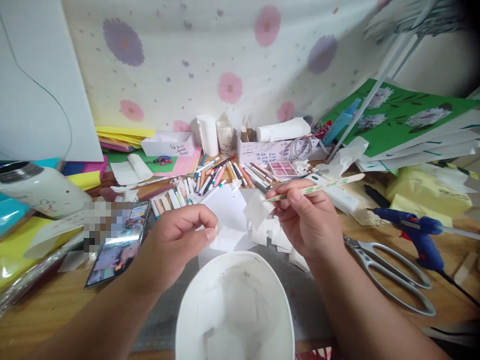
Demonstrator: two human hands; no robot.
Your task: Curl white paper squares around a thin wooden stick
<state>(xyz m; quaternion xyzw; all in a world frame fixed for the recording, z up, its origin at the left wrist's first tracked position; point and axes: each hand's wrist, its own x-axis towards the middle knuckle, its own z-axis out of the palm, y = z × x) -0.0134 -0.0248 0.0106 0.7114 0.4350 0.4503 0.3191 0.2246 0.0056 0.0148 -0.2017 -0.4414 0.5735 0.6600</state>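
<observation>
My right hand [305, 217] is closed on a flat wooden stick [337, 183] with green marks. A small white paper square [258, 210] hangs at the stick's left end, by the same fingers. To the left, my left hand [183, 240] has its fingers curled, thumb and forefinger tips together; anything between them is too small to make out. A white bowl-like container [234, 305] stands open-side up below and between both hands. Behind it lie a white sheet [227, 215] and several white paper pieces [279, 237].
At the right lie large scissors [390, 272] and a blue glue gun [416, 230]. A phone [122, 245] and a white bottle [45, 190] are at the left. Several markers [217, 175] spread behind the sheet, before a white box [266, 151] and paper cups [225, 136].
</observation>
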